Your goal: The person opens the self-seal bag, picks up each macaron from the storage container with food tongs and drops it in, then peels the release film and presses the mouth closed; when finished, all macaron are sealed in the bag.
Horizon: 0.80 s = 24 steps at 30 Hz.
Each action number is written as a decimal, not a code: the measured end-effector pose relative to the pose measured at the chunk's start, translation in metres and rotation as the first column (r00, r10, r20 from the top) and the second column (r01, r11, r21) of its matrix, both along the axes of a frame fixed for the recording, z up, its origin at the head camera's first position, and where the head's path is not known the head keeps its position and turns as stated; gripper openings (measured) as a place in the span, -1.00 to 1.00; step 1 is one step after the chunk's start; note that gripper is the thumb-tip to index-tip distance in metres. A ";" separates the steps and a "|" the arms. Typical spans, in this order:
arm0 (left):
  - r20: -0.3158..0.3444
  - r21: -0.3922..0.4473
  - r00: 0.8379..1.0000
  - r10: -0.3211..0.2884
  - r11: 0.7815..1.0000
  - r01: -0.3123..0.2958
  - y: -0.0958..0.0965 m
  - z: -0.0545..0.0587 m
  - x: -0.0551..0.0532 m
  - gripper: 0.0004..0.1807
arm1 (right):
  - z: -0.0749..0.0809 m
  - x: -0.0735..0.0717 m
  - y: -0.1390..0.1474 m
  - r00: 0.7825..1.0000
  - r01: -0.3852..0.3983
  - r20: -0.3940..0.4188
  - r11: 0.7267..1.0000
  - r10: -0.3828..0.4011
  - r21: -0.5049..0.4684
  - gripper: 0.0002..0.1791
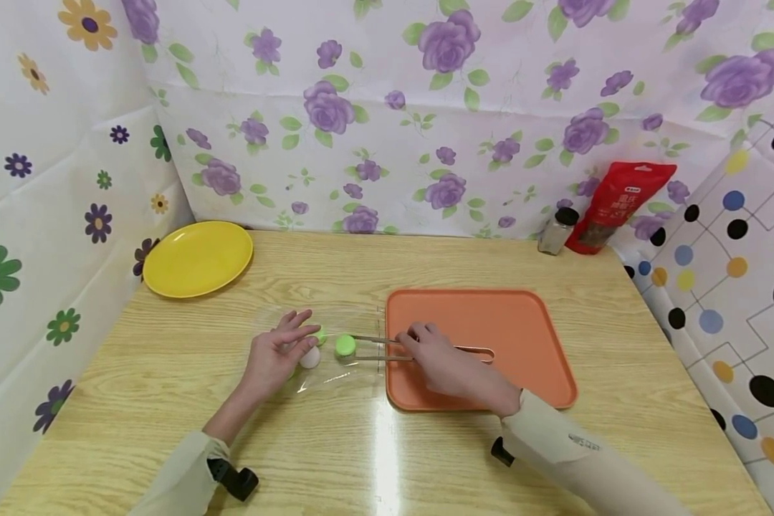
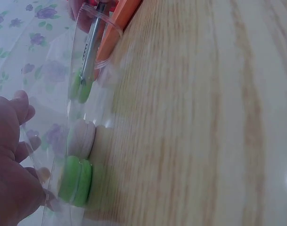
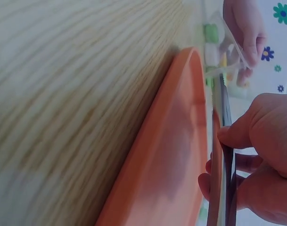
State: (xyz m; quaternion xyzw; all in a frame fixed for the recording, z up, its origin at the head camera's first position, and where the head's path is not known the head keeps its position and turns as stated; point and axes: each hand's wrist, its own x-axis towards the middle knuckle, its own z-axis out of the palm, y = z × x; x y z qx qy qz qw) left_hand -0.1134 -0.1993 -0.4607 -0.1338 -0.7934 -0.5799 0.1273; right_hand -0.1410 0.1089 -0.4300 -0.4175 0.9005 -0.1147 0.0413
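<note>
My right hand [image 1: 441, 362] grips metal tongs [image 1: 370, 358] over the left edge of the orange tray [image 1: 509, 312]. The tongs reach through the mouth of a clear plastic bag [image 1: 355, 374], their tips at a green macaron [image 1: 345, 345]. My left hand [image 1: 274, 358] pinches the bag's upper film; in the left wrist view thumb and fingers [image 2: 28, 150] raise it. Deeper in the bag, a white macaron [image 2: 82, 139] stands beside another green macaron [image 2: 75, 181]. Fingers partly cover these in the head view.
A yellow plate [image 1: 196, 259] sits at the back left of the wooden table [image 1: 309, 459]. At the back right, a black-capped jar [image 1: 557, 233] stands beside a red pouch [image 1: 619, 201]. Patterned cloth walls [image 1: 374, 107] enclose the back and sides.
</note>
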 end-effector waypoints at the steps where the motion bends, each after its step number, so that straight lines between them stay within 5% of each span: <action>1: 0.002 0.000 1.000 0.000 1.000 0.000 0.000 0.000 0.000 -0.81 | 0.000 0.000 -0.003 1.000 -0.004 0.006 1.000 0.004 -0.006 -0.44; 24: -0.012 0.009 1.000 0.001 1.000 -0.001 0.001 0.000 0.000 -0.82 | 0.004 -0.003 -0.031 0.999 0.026 0.044 0.994 -0.031 0.106 -0.46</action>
